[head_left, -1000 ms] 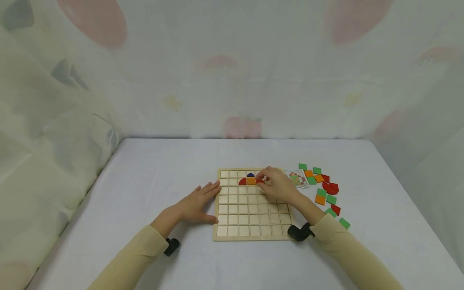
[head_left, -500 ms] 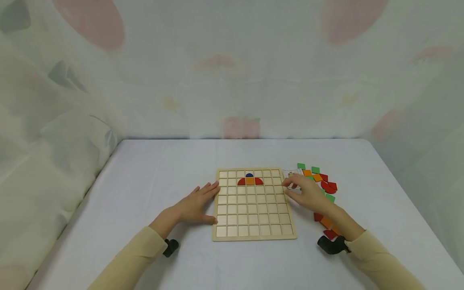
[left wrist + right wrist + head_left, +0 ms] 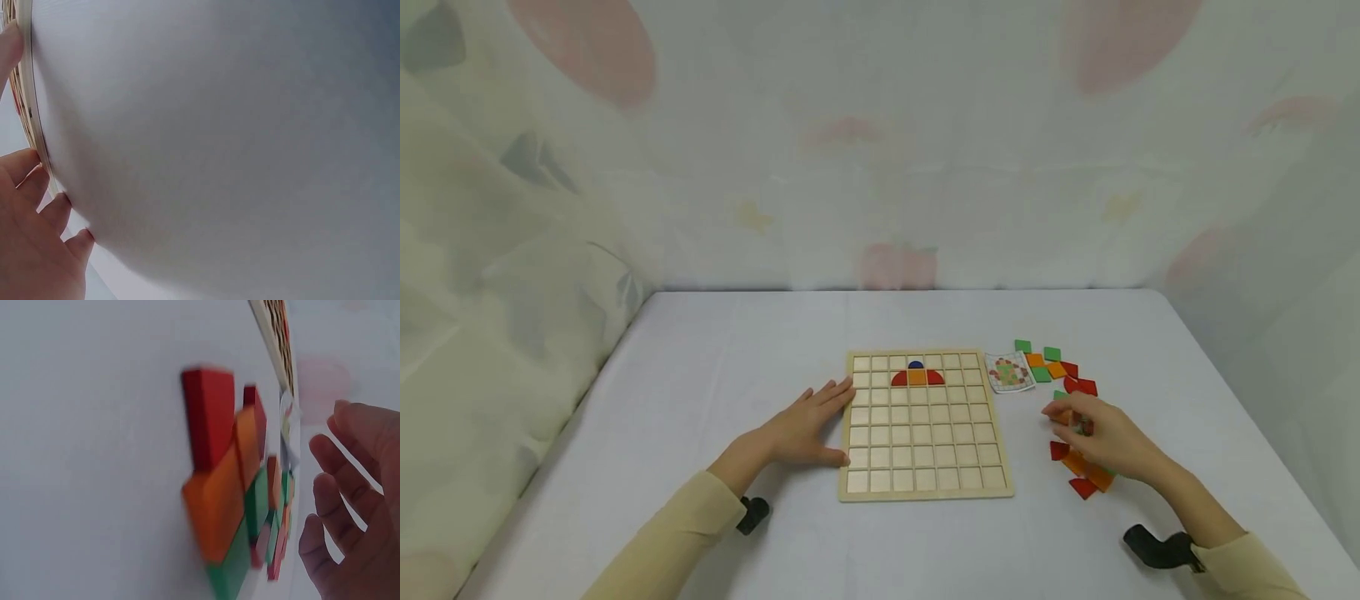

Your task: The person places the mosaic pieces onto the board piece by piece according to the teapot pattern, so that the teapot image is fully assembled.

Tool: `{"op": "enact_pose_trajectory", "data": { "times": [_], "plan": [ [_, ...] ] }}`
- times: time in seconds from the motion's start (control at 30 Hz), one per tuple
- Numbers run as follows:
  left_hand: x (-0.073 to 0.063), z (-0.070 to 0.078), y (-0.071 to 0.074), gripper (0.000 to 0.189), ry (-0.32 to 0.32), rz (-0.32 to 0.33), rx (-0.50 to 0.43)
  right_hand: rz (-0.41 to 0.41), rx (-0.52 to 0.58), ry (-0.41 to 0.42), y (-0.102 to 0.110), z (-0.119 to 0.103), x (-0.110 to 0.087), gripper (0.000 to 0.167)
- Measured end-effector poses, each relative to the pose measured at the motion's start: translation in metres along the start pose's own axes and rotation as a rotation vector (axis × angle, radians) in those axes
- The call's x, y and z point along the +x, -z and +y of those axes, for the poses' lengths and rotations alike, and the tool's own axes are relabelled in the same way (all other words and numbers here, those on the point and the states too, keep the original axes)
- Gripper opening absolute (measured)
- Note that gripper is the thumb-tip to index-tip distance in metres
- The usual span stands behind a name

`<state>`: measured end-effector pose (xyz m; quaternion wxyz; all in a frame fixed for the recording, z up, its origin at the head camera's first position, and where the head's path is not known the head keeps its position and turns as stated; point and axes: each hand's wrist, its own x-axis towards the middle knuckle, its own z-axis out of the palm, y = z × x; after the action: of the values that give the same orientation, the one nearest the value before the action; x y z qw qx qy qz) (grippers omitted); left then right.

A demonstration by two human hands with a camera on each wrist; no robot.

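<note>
A wooden grid board (image 3: 920, 500) lies flat on the table. Near its far edge sit a small blue rounded piece (image 3: 916, 364), an orange square (image 3: 917, 378) below it, and a red quarter-round piece on either side, the right one (image 3: 935, 378) included. My left hand (image 3: 801, 425), fingers spread, rests at the board's left edge; in the left wrist view, the fingers (image 3: 55, 212) touch its side. Over the loose coloured pieces on the right hovers my right hand (image 3: 1108, 437), fingers loosely bent. Nothing shows between those fingers (image 3: 340, 506) in the right wrist view.
Right of the board lies a printed pattern card (image 3: 1009, 372). Loose green, orange and red pieces spread beyond it, among them a green square (image 3: 1052, 354) and a red piece (image 3: 1083, 487) nearer the front. Patterned cloth (image 3: 850, 167) hangs behind the table.
My right hand has let go of the right red piece on the board and moved right and nearer, over the loose pieces. The left hand has stayed at the board's edge.
</note>
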<state>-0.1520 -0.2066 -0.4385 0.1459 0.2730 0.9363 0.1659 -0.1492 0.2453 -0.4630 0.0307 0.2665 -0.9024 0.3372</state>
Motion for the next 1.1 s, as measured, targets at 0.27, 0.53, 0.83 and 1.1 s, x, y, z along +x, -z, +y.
{"op": "enact_pose_trajectory", "data": {
  "times": [0.27,0.53,0.83,1.1],
  "plan": [
    [-0.001,0.000,0.000,0.100,0.008,-0.003,0.007,-0.001,-0.045,0.003,0.012,0.016,-0.019,0.030],
    [0.000,-0.001,-0.001,0.100,0.004,0.001,0.012,-0.040,-0.059,0.013,0.011,0.026,-0.027,0.032],
    [-0.001,0.001,0.000,0.100,0.007,-0.003,0.007,-0.089,-0.150,-0.013,0.013,0.028,-0.027,0.035],
    [-0.001,-0.002,-0.002,0.101,0.015,-0.002,0.021,-0.113,-0.159,-0.038,0.015,0.024,-0.022,0.030]
  ]
}}
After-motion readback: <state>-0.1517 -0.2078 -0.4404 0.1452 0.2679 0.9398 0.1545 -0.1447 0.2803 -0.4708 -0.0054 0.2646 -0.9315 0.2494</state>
